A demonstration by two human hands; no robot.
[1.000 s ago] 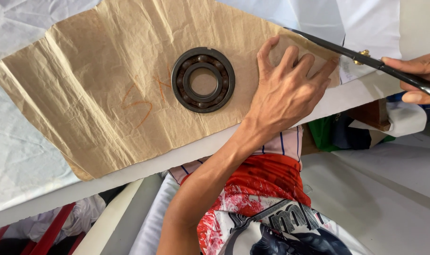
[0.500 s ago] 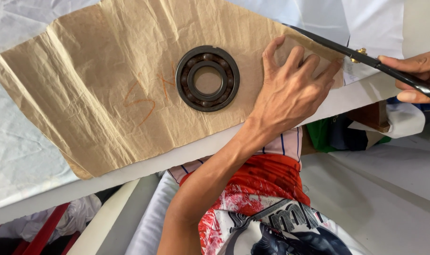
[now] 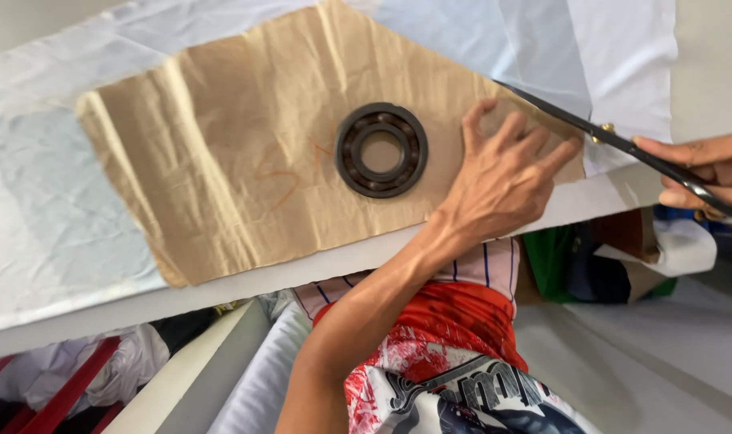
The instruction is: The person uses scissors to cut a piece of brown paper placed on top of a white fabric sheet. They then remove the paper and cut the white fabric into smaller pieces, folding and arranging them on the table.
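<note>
One creased sheet of brown paper (image 3: 245, 177) lies on the white table (image 3: 591, 201) near its front edge, one dark round metal bearing ring (image 3: 381, 149) at its middle, the left hand (image 3: 502, 181) pressing flat and open beside it, while the right hand (image 3: 703, 173) grips one pair of black scissors (image 3: 623, 146) at the sheet's right edge.

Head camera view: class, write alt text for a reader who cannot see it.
A left hand presses flat on creased brown paper on a white table, while the right hand cuts its edge with black scissors. A dark metal ring weighs the paper down.
</note>
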